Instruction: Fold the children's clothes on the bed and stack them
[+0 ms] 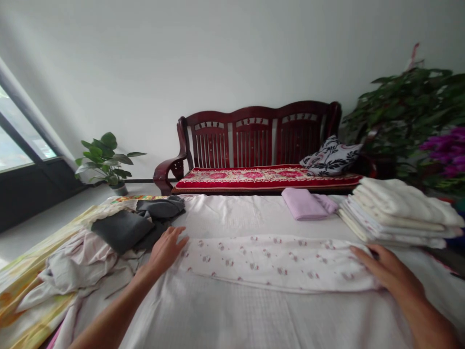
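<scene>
A long strip of white cloth with small printed figures [267, 259], folded lengthwise, lies across the white sheet in front of me. My left hand [167, 249] rests at its left end with the fingers stretched out and apart. At the other end, my right hand [390, 269] lies on the cloth edge, thumb and fingers spread; part of its fingers is hidden behind the hand. A folded lilac cloth [307, 204] sits beyond the strip. Close to my right hand stands a stack of folded white and cream cloths [399, 213].
Left of my left hand lies a loose heap of dark grey clothes [121, 230] and pale crumpled clothes [78, 259]. A wooden bench [252, 138] with a red cushion and a patterned pillow [332, 156] stands behind. Plants [107, 155] flank it.
</scene>
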Demonstrator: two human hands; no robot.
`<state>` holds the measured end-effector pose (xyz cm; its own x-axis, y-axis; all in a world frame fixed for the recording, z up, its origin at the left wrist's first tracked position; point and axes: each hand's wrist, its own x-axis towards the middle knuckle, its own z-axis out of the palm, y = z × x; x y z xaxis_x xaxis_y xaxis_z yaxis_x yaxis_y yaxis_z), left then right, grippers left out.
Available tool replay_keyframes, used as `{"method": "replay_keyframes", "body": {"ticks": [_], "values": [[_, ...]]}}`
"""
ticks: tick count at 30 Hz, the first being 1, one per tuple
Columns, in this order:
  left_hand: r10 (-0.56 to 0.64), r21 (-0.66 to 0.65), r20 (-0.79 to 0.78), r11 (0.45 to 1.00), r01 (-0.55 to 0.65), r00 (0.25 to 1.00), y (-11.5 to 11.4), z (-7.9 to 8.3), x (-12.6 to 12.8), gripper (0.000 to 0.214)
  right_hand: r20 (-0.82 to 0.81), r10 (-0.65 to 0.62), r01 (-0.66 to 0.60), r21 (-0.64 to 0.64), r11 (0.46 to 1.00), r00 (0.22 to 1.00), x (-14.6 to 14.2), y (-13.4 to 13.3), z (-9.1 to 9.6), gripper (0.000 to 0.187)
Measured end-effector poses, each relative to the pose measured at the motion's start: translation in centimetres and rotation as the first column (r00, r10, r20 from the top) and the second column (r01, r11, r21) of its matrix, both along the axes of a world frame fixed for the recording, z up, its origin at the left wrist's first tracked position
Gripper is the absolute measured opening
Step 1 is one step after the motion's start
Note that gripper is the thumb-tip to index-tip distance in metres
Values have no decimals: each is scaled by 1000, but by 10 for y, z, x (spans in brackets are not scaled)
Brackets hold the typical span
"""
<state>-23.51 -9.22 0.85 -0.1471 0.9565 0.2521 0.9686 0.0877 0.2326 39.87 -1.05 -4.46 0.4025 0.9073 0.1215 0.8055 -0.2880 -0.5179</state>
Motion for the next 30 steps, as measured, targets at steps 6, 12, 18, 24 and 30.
{"method": "replay_keyframes", "body": {"ticks": [6, 12, 18, 24, 30], "values": [[22, -19, -2, 1000, -23, 1000, 3, -39, 9, 28, -304, 92, -24, 221, 975, 948, -12, -7, 4, 52], [41, 23, 349, 998, -52, 936, 5, -43, 10, 22, -461, 141, 30, 344, 938, 876, -31, -8, 17, 47], [76, 160, 633, 961, -227, 770, 31, -29, -2, 47, -675, 69, 197, 309, 930, 734, -46, 0, 32, 52], [88, 193, 319, 969, -155, 944, 39, -35, 0, 53, -780, 141, 279, 377, 883, 609, -43, 16, 15, 45], [-265, 225, 123, 946, 233, 956, 11, -47, 25, 28, -585, 88, 179, 383, 906, 807, -38, 5, -1, 49]]}}
